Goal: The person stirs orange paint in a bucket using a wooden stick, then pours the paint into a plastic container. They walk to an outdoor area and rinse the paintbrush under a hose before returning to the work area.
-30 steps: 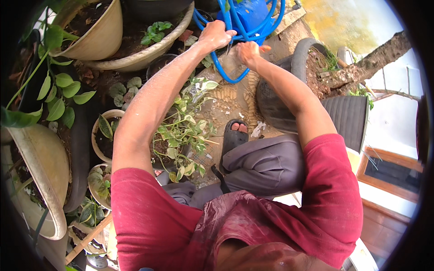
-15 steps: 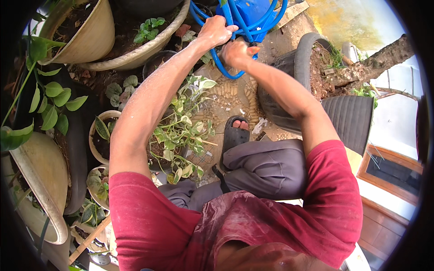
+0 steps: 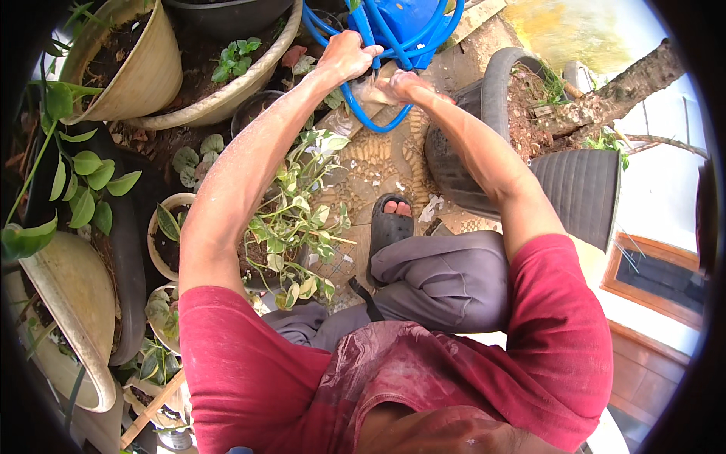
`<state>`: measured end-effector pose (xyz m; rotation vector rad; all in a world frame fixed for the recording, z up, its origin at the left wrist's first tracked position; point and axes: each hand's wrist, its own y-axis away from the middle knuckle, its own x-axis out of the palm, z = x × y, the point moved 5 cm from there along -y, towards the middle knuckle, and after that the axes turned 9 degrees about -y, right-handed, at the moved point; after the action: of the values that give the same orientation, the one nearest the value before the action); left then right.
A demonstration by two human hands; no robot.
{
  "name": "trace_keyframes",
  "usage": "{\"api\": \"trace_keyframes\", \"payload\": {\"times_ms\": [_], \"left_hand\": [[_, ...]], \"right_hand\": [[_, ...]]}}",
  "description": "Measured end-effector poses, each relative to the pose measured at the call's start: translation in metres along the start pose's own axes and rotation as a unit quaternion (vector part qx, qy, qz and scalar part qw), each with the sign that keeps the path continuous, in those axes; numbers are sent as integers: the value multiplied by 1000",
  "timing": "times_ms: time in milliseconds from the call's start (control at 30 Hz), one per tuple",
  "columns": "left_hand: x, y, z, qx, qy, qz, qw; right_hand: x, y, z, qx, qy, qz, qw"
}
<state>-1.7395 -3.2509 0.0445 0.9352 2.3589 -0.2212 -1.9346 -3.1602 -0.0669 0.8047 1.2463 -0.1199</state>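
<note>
My left hand [image 3: 348, 57] is closed round a length of blue hose [image 3: 363, 24] at the top of the view. Just below and to its right is my right hand [image 3: 399, 86], close under the hose's lower end. A pale blur covers its fingers, so their pose is unclear; it may be water. More hose lies in loose loops around both hands, one loop hanging below them. Behind the loops stands a bright blue plastic object [image 3: 402, 19], partly cut off by the picture's edge.
Potted plants crowd the left, with large cream pots [image 3: 147, 64] and a trailing variegated plant [image 3: 291, 219]. To the right are a black pot [image 3: 461, 144] holding a thick trunk [image 3: 628, 94] and a ribbed dark pot [image 3: 582, 193]. My sandalled foot [image 3: 392, 223] rests on patterned paving.
My right hand has shifted left and turned beneath the hose end, and now looks blurred. The left hand keeps its grip. The whole view has shifted slightly.
</note>
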Motion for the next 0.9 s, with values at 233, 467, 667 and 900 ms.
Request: {"api": "trace_keyframes", "payload": {"times_ms": [233, 467, 667, 900], "left_hand": [[-4, 4, 2, 10, -28, -19, 999], [-8, 5, 8, 10, -37, -14, 999], [-17, 1, 6, 19, -31, -27, 999], [-10, -6, 6, 16, -43, -44, 998]], "right_hand": [[-25, 29, 37, -106, 296, -108, 943], [16, 10, 58, -212, 524, -94, 819], [39, 64, 109, -315, 559, -77, 763], [-29, 14, 70, -265, 374, 113, 882]]}}
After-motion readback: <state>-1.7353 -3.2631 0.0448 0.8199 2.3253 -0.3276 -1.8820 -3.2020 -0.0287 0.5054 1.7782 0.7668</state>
